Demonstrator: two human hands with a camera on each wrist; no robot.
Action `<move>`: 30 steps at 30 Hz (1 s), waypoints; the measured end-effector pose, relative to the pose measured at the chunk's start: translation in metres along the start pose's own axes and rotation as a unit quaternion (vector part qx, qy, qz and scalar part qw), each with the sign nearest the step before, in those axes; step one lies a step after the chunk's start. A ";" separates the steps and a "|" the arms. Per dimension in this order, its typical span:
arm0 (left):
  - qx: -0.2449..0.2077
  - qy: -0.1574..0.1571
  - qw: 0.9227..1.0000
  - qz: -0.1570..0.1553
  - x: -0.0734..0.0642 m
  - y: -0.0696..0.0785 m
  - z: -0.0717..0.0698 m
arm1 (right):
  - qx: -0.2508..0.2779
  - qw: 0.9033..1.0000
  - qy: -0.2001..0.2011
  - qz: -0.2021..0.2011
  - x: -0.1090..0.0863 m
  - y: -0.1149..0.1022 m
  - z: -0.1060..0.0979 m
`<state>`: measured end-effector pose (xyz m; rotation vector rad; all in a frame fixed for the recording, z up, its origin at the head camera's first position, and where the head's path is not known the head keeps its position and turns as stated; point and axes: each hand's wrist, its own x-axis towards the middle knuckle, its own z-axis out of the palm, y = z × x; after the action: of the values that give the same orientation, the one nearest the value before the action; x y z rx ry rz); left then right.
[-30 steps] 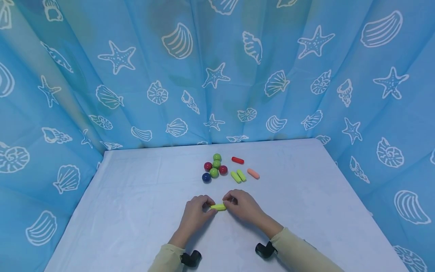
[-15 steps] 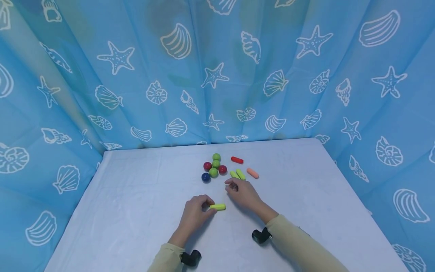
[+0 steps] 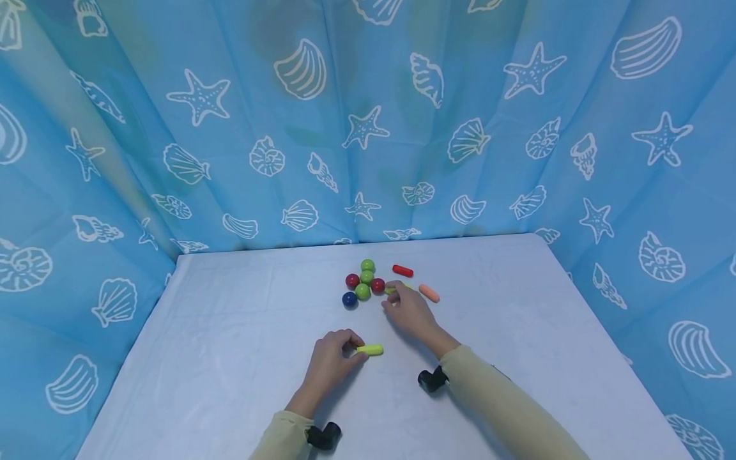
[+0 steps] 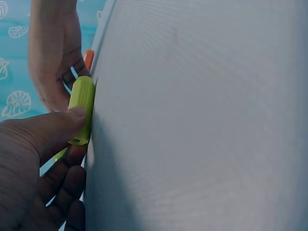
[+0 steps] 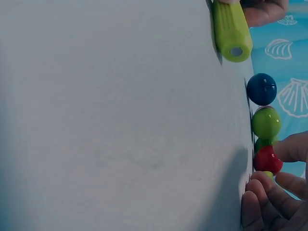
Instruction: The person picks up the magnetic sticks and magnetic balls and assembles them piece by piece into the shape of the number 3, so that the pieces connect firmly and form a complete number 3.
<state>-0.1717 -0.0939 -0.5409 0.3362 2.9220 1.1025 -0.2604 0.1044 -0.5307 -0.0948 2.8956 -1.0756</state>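
My left hand (image 3: 330, 359) pinches a fluted yellow-green magnetic rod (image 3: 370, 350) between thumb and fingers, close over the white table. A small grey metal disc shows in the end of that rod (image 5: 232, 31) in the right wrist view. Farther off, my right hand (image 3: 411, 314) reaches over two more yellow-green rods, mostly hidden by its fingers; one rod's end (image 3: 390, 291) pokes out by the index finger. In the right wrist view the thumb (image 5: 293, 147) stays apart from the curved fingers, with a red ball (image 5: 267, 160) showing beyond the gap.
Several balls lie grouped left of the right hand: green (image 3: 362, 292), dark red (image 3: 352, 280) and a dark blue one (image 3: 349, 299). A red rod (image 3: 402, 271) lies beyond the hand, an orange rod (image 3: 429, 292) to its right. A blue shell-patterned curtain (image 3: 368, 160) surrounds the table.
My right hand has let go of the left hand's rod and moved away to the loose yellow-green rods, where one end has shifted left. The left hand keeps its place and hold.
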 end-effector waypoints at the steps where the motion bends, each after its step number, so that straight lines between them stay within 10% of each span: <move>1: 0.001 0.000 1.000 0.001 0.000 0.000 0.000 | -0.003 1.000 0.001 0.002 0.002 0.000 0.001; 30: 0.004 -0.003 1.000 -0.010 0.000 0.001 0.000 | 0.014 0.999 0.013 -0.045 0.021 -0.007 0.011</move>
<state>-0.1711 -0.0932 -0.5399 0.3099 2.9180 1.0862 -0.2802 0.0909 -0.5350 -0.2139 2.9242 -1.1380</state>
